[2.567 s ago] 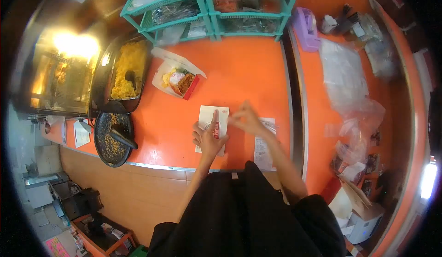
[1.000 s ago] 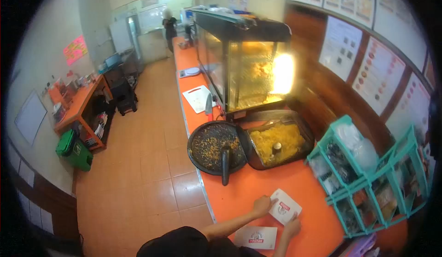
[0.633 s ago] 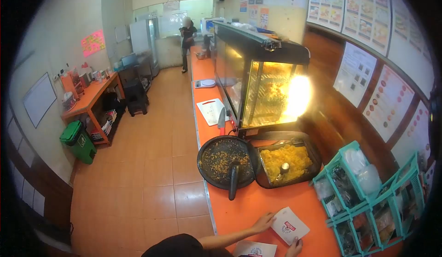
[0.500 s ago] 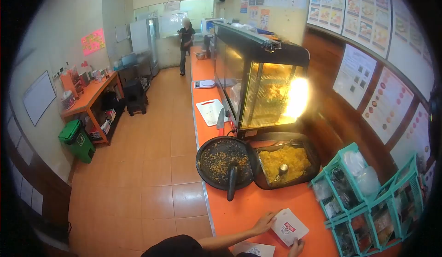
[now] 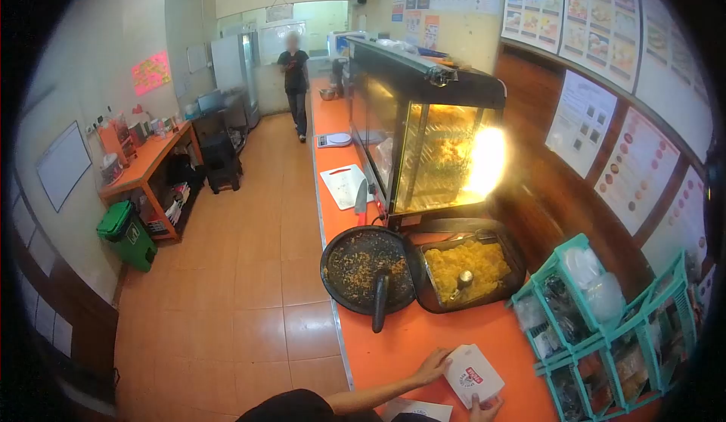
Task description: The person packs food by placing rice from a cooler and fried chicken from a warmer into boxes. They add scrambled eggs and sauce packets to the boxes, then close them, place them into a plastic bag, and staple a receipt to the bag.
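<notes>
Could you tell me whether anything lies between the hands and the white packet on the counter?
Nothing visible does: the left hand touches the packet at its left edge, the right hand at its lower corner.

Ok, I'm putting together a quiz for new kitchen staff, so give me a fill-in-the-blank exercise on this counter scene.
1. The left hand touches a white packet bearing a ____ logo.
2. The packet lies on the ____ counter.
3. The black round pan holds crumbs; the tray beside it holds ____ food.
4. The bin on the floor is ____.

Missing words: red; orange; yellow; green.
</notes>
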A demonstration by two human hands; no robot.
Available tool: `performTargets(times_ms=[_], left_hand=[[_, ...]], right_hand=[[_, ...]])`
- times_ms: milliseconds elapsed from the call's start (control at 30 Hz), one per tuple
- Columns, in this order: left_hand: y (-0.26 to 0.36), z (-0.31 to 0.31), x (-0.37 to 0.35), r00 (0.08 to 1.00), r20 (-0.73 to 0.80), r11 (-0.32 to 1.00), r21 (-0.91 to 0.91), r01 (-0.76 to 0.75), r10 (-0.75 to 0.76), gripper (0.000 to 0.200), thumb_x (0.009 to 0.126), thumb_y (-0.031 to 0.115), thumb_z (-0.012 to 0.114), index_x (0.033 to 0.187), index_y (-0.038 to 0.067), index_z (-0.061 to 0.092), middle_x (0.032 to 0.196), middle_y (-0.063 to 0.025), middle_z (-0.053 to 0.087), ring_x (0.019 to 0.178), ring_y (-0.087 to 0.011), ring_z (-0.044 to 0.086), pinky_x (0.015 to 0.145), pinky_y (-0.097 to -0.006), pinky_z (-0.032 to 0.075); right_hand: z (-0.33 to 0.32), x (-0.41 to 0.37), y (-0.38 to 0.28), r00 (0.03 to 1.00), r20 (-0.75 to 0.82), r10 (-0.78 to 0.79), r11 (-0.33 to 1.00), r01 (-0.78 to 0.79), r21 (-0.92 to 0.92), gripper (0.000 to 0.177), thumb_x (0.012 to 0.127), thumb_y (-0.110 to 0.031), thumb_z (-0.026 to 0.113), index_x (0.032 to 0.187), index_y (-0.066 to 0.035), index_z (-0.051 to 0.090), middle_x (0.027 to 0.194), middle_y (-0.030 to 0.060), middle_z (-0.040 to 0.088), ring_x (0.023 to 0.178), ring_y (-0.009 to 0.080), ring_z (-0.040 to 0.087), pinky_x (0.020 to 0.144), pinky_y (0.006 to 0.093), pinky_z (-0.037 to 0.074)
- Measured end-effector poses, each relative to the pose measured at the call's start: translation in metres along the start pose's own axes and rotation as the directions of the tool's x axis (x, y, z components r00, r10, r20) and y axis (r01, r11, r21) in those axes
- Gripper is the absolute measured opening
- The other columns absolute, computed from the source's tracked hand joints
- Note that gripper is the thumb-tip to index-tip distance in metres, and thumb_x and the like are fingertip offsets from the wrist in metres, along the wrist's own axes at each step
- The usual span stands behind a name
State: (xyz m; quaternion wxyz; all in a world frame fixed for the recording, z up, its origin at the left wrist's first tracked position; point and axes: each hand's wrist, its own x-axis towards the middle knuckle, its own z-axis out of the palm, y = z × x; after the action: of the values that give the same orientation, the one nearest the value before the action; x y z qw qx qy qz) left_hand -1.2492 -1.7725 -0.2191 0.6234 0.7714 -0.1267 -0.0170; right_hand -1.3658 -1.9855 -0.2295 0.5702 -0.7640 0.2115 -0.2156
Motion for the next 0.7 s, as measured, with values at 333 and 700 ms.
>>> performTargets(times_ms=[333, 700], left_hand=[[-0.008, 0.016, 0.001, 0.990, -0.141, 0.999, 0.043, 0.020, -0.014, 0.035, 0.097, 0.025, 0.049, 0.121, 0.003, 0.064, 0.108, -0.0241, 0.056, 0.101, -0.0369, 0.056, 0.092, -0.0443, 0.045], [-0.012, 0.010, 0.007, 0.996, -0.084, 0.990, 0.142, 0.017, -0.006, 0.032, 0.095, 0.022, 0.050, 0.115, 0.002, 0.066, 0.091, -0.0233, 0.057, 0.090, -0.0356, 0.055, 0.083, -0.0464, 0.046]], right_hand=[[-0.002, 0.021, 0.069, 0.996, -0.056, -0.068, 0.904, 0.085, 0.419, 0.088, 0.070, -0.009, 0.088, 0.139, 0.004, 0.035, 0.125, 0.0222, 0.053, 0.109, 0.0284, 0.057, 0.090, 0.0398, 0.051], [-0.007, 0.027, 0.053, 0.997, -0.036, -0.067, 0.974, 0.073, 0.214, 0.092, 0.069, -0.016, 0.090, 0.139, 0.007, 0.035, 0.135, 0.0240, 0.047, 0.123, 0.0319, 0.047, 0.102, 0.0430, 0.041]])
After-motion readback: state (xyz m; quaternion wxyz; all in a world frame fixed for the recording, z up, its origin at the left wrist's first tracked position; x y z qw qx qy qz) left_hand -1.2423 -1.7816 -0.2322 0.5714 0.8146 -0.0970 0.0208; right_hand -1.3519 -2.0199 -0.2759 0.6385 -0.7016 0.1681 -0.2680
